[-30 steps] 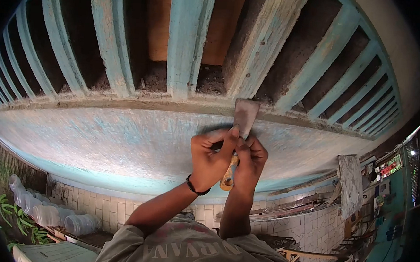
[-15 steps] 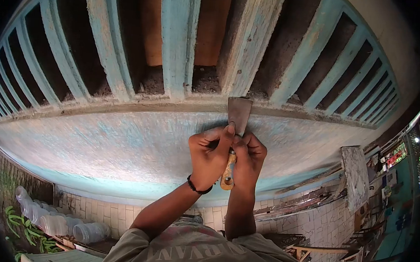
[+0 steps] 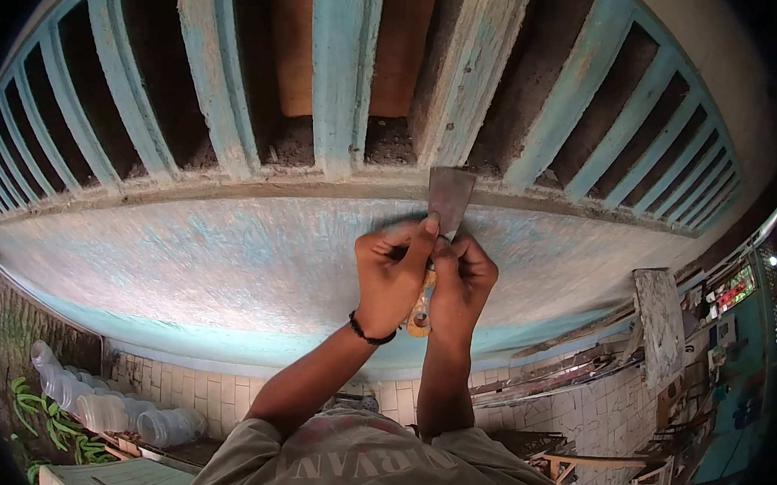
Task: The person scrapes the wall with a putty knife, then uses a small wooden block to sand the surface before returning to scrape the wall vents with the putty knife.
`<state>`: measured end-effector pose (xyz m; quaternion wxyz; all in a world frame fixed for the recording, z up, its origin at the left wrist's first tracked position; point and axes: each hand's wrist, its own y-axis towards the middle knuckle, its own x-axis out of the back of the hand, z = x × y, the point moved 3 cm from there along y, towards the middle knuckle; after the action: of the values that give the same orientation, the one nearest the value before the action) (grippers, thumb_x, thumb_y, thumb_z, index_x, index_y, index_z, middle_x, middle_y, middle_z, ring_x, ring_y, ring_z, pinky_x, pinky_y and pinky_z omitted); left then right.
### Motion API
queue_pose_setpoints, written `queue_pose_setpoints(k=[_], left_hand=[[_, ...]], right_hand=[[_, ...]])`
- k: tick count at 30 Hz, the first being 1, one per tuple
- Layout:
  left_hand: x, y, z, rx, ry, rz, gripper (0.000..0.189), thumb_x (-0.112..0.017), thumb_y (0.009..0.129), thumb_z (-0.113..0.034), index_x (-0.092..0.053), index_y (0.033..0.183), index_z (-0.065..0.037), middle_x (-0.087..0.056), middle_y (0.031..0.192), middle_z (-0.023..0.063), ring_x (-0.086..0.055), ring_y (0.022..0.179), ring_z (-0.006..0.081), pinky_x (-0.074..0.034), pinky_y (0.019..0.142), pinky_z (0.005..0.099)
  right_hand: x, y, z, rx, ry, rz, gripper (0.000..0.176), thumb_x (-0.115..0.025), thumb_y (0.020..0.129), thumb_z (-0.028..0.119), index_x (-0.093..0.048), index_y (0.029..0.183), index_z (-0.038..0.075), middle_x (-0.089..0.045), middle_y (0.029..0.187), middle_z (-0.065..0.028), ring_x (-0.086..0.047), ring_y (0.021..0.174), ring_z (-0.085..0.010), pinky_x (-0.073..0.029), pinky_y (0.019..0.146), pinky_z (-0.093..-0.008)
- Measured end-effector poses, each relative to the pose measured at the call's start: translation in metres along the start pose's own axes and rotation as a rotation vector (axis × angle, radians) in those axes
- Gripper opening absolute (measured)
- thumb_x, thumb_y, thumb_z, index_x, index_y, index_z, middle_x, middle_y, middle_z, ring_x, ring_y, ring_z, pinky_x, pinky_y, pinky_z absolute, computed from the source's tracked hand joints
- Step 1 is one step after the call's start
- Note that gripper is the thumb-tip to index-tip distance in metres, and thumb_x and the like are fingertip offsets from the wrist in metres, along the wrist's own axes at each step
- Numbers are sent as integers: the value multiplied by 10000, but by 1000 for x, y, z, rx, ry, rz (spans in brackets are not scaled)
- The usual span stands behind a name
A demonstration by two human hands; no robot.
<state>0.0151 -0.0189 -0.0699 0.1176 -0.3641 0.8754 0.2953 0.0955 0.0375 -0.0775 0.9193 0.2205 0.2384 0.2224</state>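
Note:
Both my hands are closed on one paint scraper (image 3: 450,198) with a flat metal blade and a worn, paint-spotted handle. My left hand (image 3: 392,274) wears a dark beaded bracelet, its thumb lying along the base of the blade. My right hand (image 3: 464,284) pinches the scraper near the neck from the other side; the handle end hangs down between the palms. The blade's wide edge points up and overlaps the ledge (image 3: 320,186) at the foot of a wooden post (image 3: 472,77) with flaking blue paint.
Blue slats (image 3: 340,77) stand in a row above the ledge. Below it runs a patchy, scraped wall (image 3: 225,258). Clear plastic containers (image 3: 168,427) lie at lower left beside green plants. A weathered board (image 3: 659,329) leans at right, over a tiled floor (image 3: 592,428) with wooden pieces.
Both hands and the scraper have shifted slightly up and to the right, so the blade sits a little higher over the ledge. The grip is unchanged.

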Motion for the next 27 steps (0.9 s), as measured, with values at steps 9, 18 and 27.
queue_pose_setpoints(k=[9,18,27], left_hand=[[13,1,6,93,-113,36,310,-651,1032,-141,-689,749,-18,-573,652,-63,-428,588,-2,-296,498,228],[17,1,-10,408,-304,154,317,-611,1061,-212,-655,770,-96,-516,650,-86,-376,538,-1,-259,473,222],[19,4,-18,427,-355,185,287,-609,1064,-225,-683,810,-113,-530,679,-100,-381,596,-7,-287,533,216]], right_hand=[[-13,-12,5,55,-90,23,292,-647,993,25,-506,738,52,-512,652,70,-386,592,26,-267,507,-199],[-19,-11,9,195,-117,39,266,-653,953,-40,-509,739,22,-611,713,27,-465,600,23,-350,517,-179],[-34,-17,17,198,-155,-51,300,-652,935,-66,-487,705,33,-515,681,36,-413,666,-28,-329,598,-218]])
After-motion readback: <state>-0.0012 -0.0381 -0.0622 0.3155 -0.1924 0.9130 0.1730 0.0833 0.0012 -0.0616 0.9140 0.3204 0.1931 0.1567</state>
